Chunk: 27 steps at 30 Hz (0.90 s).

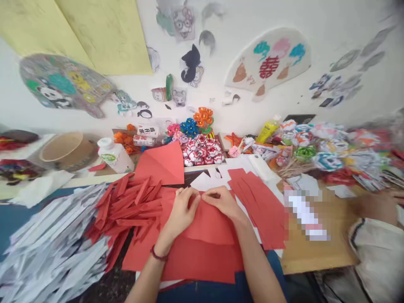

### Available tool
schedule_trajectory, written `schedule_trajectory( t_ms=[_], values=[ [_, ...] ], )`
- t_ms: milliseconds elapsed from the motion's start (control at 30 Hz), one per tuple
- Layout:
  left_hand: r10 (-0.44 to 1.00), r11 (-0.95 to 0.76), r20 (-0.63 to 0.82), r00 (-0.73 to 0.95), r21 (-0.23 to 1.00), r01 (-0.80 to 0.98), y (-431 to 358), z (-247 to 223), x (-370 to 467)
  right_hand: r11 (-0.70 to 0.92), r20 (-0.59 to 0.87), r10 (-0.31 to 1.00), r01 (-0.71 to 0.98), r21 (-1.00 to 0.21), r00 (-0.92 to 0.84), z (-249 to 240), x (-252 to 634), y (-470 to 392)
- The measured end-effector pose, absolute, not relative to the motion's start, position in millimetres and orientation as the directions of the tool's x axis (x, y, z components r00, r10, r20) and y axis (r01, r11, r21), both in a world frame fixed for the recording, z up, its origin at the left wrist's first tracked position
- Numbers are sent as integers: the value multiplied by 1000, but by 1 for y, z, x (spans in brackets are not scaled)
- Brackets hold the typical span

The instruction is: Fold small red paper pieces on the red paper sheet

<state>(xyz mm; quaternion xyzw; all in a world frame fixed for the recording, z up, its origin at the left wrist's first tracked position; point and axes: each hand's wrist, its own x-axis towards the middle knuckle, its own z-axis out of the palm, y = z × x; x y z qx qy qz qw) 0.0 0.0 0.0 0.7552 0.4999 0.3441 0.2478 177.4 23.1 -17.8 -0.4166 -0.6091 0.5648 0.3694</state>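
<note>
Pinching the sheet (208,227)'s far edge, left hand (180,213) and right hand (227,205) nearly touch | sheet lies between the wrists, over red paper (202,263) | looks light, thin, floppy; likely creases or tears easily | best held gently by its edges

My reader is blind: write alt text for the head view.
Bare left hand and right hand pinch a red paper sheet at its far edge; to the left lie folded red paper strips and pale grey paper strips.
</note>
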Motion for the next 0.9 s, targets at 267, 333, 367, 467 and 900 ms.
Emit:
schedule_trajectory(
  t_ms=[267, 333, 367, 467, 900],
  values=[
    [964, -252, 208, 164, 531, 809, 10, 0, -29, 256, 158, 951, 389, -885, -266, -19, 188, 30],
    [977, -188, 175, 118, 472, 862, 13, -2, -34, 313, 229, 948, 531, -787, -219, -26, 187, 32],
    [982, -163, 157, 102, 452, 877, 14, -3, -35, 335, 268, 942, 596, -730, -201, -29, 186, 32],
    [994, -83, 102, 45, 402, 912, 16, -10, -30, 336, 373, 919, 745, -576, -126, -41, 176, 33],
    [998, 54, 8, -59, 300, 952, 15, -23, -33, 312, 374, 915, 851, -422, -149, -69, 161, 35]
  ],
)
